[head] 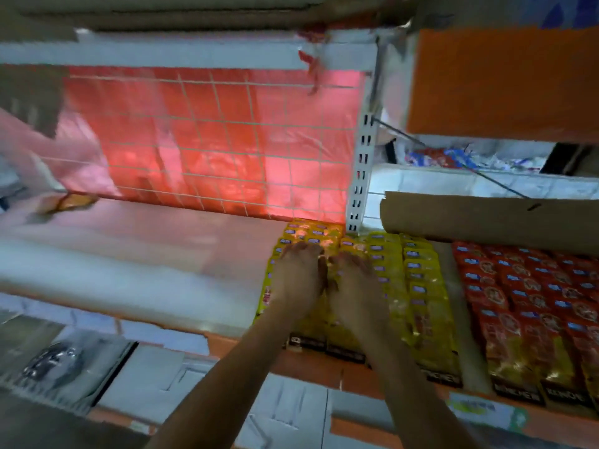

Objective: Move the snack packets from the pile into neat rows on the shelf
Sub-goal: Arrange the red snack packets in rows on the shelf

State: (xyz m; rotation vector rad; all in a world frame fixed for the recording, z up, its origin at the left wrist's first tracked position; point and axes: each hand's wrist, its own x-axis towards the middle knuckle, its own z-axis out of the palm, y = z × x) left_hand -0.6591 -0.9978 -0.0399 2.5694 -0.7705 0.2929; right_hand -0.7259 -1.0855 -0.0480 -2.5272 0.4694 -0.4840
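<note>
Since both hands lie palm-down with fingers nearly straight, neither grip closes on anything: the left hand [298,277] and right hand [355,285], touching side by side, press on the yellow snack packets [418,286] standing in rows beneath them. These foil packets look light, soft and slick (likely to slump), so squaring them by tops and flanks seems wiser than pinching. Both forearms reach straight forward. Right of the grip stand red snack packets [525,306]; left runs the pale shelf [146,254].

Wire grid [227,140], cardboard sheet [486,218].
</note>
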